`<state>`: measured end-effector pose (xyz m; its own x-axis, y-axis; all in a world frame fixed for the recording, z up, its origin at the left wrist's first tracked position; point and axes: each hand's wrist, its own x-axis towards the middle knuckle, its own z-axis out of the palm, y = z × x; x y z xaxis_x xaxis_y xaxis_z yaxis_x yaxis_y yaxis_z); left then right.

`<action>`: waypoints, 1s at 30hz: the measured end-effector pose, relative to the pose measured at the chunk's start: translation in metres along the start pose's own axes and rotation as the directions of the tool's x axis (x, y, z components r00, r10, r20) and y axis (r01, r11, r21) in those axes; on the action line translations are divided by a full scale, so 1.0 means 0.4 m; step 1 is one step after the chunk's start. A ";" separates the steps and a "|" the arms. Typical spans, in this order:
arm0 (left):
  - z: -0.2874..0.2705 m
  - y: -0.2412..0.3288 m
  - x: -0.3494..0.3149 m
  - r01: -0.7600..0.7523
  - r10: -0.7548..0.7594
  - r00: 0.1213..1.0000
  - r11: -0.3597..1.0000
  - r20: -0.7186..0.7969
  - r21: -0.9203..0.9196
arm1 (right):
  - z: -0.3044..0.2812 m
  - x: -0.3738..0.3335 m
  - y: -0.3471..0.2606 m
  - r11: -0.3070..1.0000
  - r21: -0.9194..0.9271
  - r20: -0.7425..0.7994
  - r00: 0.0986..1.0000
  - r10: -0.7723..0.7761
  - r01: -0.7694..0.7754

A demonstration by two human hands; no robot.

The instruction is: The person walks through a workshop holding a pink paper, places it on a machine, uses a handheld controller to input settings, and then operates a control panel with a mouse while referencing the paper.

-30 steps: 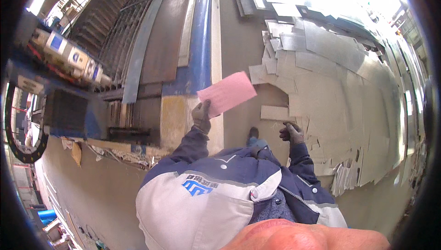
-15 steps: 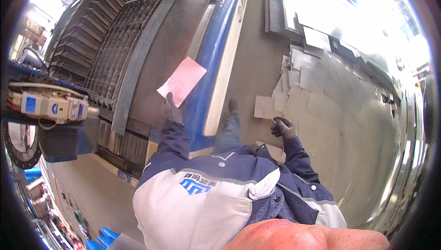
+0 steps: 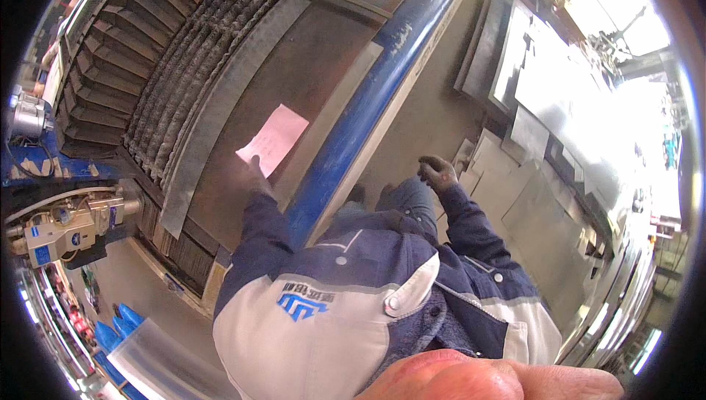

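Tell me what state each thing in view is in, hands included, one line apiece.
Left hand: gloved, gripping the pink sheet's near end
Pink sheet: held in the left hand
Right hand: gloved, fingers partly curled, nothing visible in it
Blue rail: paint scuffed
Metal sheets: piled, overlapping unevenly
Jacket: worn, open at the neck
Machine head: on or off, cannot tell

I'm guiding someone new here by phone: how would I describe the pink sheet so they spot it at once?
Find the long blue rail slanting through the upper middle. Left of its lower half, above a dark brown plate, the person's left hand grips a small rectangular sheet. Its pale pink colour sets it apart from the plate and nearby grey strip.
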<state>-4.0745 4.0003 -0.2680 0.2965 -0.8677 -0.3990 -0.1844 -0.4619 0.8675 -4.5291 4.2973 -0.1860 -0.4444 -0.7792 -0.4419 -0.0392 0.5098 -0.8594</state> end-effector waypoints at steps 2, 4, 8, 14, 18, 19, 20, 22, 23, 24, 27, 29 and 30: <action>-0.014 -0.042 0.041 -0.089 0.089 0.996 0.996 -0.017 0.031 | -0.027 0.188 -0.068 0.930 -0.322 0.006 0.983 -0.183 0.175; -0.033 -0.078 0.060 0.016 -0.024 0.997 0.995 -0.075 -0.102 | -0.073 0.384 -0.142 0.620 -0.633 0.156 0.861 -0.484 0.464; -0.060 -0.123 -0.035 0.022 -0.058 0.995 0.931 -0.087 -0.366 | -0.101 0.822 -0.335 0.432 -0.813 0.155 0.861 -0.483 0.389; 0.076 -0.119 -0.381 0.198 0.032 0.703 0.951 -0.710 0.239 | -0.062 1.250 -0.567 0.294 -0.885 0.246 0.898 -0.366 0.362; 0.252 -0.088 -0.518 0.097 0.320 0.559 0.891 -0.765 0.444 | 0.023 1.431 -0.586 0.288 -0.865 0.301 0.884 -0.359 0.412; 0.295 -0.078 -0.549 0.108 0.124 0.573 0.969 -0.810 0.224 | 0.063 1.476 -0.587 0.290 -0.830 0.371 0.860 -0.350 0.476; 0.337 -0.066 -0.567 0.081 -0.037 0.586 0.997 -0.809 0.013 | 0.082 1.520 -0.587 0.291 -0.797 0.431 0.836 -0.340 0.529; 0.406 -0.036 -0.584 0.113 -0.152 0.613 0.988 -0.776 -0.104 | 0.105 1.578 -0.562 0.351 -0.741 0.466 0.815 -0.344 0.573; 0.447 -0.022 -0.589 0.173 -0.121 0.625 0.985 -0.771 -0.014 | 0.102 1.594 -0.541 0.403 -0.720 0.444 0.821 -0.359 0.565; 0.488 -0.005 -0.588 0.211 -0.069 0.641 0.973 -0.764 0.089 | 0.086 1.602 -0.522 0.451 -0.700 0.415 0.829 -0.374 0.554; 0.560 0.055 -0.537 -0.017 -0.065 0.782 0.992 -0.620 -0.125 | -0.072 1.532 -0.408 0.567 -0.485 0.507 0.742 -0.438 0.666; 0.613 0.098 -0.490 -0.097 -0.084 0.835 0.950 -0.544 -0.297 | -0.222 1.444 -0.322 0.609 -0.540 0.508 0.802 -0.314 0.581; 0.639 0.125 -0.445 -0.129 -0.092 0.862 0.911 -0.499 -0.393 | -0.319 1.371 -0.263 0.779 -0.382 0.464 0.832 -0.304 0.497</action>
<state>-4.3760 4.0848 -0.2295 0.7398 -0.6136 -0.2760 0.1615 -0.2362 0.9582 -4.8827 3.8628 -0.3052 0.0568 -0.9724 -0.2261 -0.5933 0.1493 -0.7910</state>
